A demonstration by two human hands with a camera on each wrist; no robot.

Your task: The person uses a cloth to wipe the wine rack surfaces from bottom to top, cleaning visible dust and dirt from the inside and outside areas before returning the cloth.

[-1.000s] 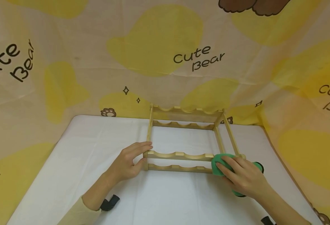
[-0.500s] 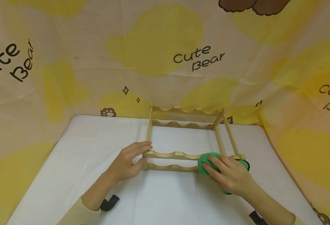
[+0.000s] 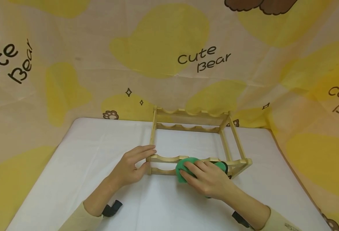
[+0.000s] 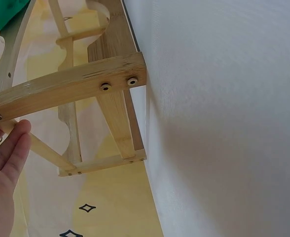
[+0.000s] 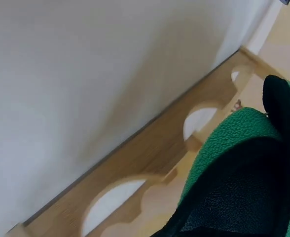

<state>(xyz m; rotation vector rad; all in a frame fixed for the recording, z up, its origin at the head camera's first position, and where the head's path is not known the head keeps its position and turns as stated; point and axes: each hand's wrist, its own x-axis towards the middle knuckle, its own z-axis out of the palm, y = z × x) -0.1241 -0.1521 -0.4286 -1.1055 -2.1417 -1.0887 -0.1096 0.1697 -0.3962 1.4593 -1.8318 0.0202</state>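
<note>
A pale wooden wine rack (image 3: 165, 159) with scalloped rails stands on the white table. My left hand (image 3: 134, 165) holds its near left corner, fingers over the upper part and thumb in front. In the left wrist view, fingers of that hand (image 4: 4, 177) touch the rack's end piece (image 4: 71, 85). My right hand (image 3: 212, 181) grips a bunched green cloth (image 3: 181, 166) with a dark edging, against the front rails near their middle. The right wrist view shows the cloth (image 5: 234, 131) close up, its dark side inward, beside the scalloped lower rail (image 5: 135, 153); the right fingers are mostly hidden there.
The white tabletop (image 3: 106, 138) spreads around the rack. Behind and on both sides hangs a yellow-and-beige printed fabric (image 3: 163, 41), close behind the rack's far side. Black pieces (image 3: 112, 208) show by both wrists.
My right hand has slid left along the front rails with the green cloth, from the right corner to about the middle. The left hand and the rack have stayed in place.
</note>
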